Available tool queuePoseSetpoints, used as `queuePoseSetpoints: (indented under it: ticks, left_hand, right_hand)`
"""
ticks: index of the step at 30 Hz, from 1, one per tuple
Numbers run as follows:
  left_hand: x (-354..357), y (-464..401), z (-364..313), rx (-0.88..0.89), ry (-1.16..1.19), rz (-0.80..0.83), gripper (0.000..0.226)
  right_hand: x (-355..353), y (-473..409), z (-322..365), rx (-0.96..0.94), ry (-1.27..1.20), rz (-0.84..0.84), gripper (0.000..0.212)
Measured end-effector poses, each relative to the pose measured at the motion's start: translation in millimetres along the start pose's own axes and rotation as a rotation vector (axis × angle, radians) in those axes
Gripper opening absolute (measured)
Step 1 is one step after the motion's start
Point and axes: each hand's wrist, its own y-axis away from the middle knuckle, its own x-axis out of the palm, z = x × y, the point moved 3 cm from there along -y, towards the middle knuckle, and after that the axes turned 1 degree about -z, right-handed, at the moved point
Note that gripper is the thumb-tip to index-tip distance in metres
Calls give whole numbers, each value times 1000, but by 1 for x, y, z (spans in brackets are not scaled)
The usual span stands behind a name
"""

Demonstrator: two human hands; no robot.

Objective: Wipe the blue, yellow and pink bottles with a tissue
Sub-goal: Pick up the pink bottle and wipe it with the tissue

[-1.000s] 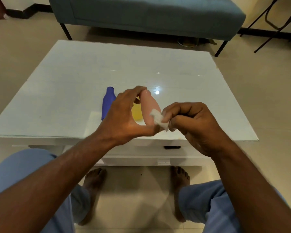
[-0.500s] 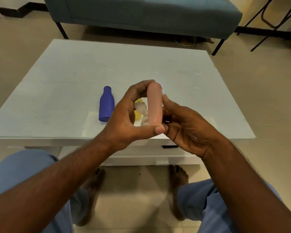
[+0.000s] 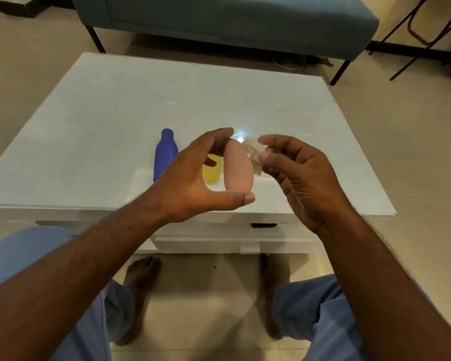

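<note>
The white table (image 3: 115,113) carries two of the three bottles near its front edge: the blue bottle (image 3: 165,155) lies on its side with the neck pointing to the far edge, and the yellow bottle (image 3: 212,170) sits just beside it, mostly hidden behind the hands. That placement looks deliberate — both wait within easy reach while the third is worked on.

The left hand (image 3: 193,183) holds the pink bottle (image 3: 238,168) up above the front edge, lengthwise, with the thumb under its bottom end and the fingers arched over the top. This wide, end-to-end grip leaves the whole side of the bottle bare, probably so it can be rubbed and turned freely.

The right hand (image 3: 297,173) is half open, the palm turned to the bottle; its thumb and forefinger pinch a small crumpled tissue (image 3: 253,155) — the other fingers stay loosely bent behind it. The tissue lies against, or just beside, the upper right side of the pink bottle; actual contact cannot be told.
</note>
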Motion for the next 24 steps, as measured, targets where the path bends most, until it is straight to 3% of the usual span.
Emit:
queuePoseSetpoints:
  ticks: [3, 6, 17, 24]
  left_hand:
    - [4, 0, -4, -14, 72, 44, 99]
    - [9, 2, -7, 11, 72, 82, 97]
    - [6, 6, -4, -72, 55, -42, 113]
    - [-1, 2, 13, -140, 4, -148, 115]
  right_hand:
    - [1, -2, 2, -79, 38, -4, 30]
    - [5, 2, 1, -159, 177, 19, 21]
    - [8, 4, 3, -308, 368, 83, 19]
    - [9, 8, 2, -257, 238, 156, 18]
